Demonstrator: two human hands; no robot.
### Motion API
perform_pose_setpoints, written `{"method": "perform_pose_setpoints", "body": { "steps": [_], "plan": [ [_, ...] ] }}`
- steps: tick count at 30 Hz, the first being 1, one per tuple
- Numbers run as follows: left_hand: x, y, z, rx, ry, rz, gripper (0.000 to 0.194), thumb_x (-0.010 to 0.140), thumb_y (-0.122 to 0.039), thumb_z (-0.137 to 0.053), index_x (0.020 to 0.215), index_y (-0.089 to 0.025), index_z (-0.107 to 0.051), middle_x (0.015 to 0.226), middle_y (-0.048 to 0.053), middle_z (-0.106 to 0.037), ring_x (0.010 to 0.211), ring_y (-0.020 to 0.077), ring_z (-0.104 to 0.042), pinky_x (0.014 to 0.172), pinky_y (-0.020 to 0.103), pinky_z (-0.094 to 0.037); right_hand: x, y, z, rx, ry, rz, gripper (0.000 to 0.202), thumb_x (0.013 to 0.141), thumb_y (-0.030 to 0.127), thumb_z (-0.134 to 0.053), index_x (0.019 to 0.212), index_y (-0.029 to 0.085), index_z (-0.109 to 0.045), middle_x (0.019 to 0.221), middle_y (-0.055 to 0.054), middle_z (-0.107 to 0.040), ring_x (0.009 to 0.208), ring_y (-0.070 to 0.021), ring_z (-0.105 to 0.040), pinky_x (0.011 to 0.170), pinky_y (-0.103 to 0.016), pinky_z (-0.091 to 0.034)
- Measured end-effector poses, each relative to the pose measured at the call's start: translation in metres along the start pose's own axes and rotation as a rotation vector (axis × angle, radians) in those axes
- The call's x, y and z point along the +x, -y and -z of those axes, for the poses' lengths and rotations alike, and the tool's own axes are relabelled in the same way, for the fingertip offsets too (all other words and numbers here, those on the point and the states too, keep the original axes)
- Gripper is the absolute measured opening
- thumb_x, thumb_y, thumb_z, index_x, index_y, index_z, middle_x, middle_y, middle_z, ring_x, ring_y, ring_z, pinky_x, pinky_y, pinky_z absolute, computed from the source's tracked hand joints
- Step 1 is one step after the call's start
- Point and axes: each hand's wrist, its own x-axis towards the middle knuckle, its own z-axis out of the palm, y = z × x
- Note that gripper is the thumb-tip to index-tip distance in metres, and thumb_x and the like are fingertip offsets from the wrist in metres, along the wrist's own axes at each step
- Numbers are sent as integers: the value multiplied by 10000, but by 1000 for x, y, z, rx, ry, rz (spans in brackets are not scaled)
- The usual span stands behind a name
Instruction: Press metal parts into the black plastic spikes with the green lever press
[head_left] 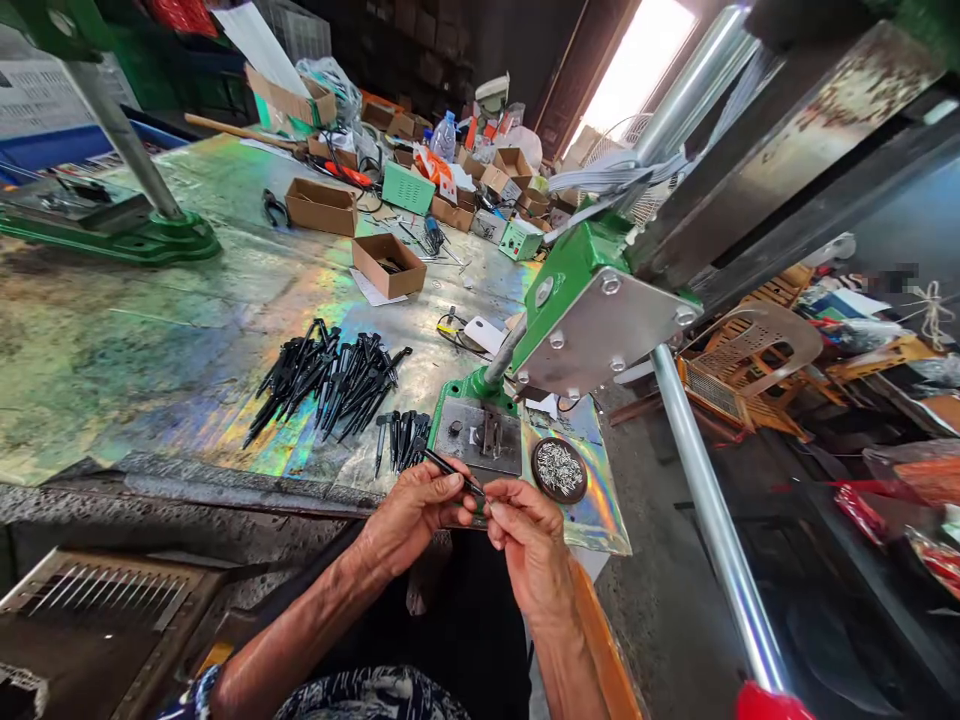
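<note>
My left hand (422, 505) is closed around a slim black pen-like piece (448, 468), which slants down to the right. My right hand (527, 530) pinches at that piece's lower end; whether its fingertips also hold a small part is too small to tell. Just beyond my hands lies the metal base plate (480, 436) of a green press (577, 310). To the right of the plate is a round dish (559, 470) full of small silvery parts. A big pile of black pieces (326, 380) lies to the left, with a smaller row (403, 438) nearer the plate.
The press's long silver lever (720, 530) with a red end slopes down at the right. Small cardboard boxes (388, 265) and a green box (407, 187) stand farther back. Another green stand (112, 235) is at the far left, and a plastic chair (757, 350) at the right.
</note>
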Motion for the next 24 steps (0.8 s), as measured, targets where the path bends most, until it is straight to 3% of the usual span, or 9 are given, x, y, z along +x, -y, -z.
{"method": "perform_pose_setpoints", "body": {
  "steps": [16,24],
  "plan": [
    [-5,-1,7,-30,67,-6,202,672,-181,-764,800,-106,-628,708,42,-652,599,113,-616,517,177,-516,-3,1,-13,44,23,-6,157,645,242,-686,782,177,-643,632,15,-554,458,-72,-394,419,-202,-233],
    [-10,-1,4,153,62,-147,236,699,-286,-744,808,-136,-599,648,32,-652,558,134,-607,531,229,-506,-4,-10,-14,-273,-18,188,99,751,242,-594,839,197,-601,644,34,-557,491,-85,-414,459,-214,-299]
  ]
}}
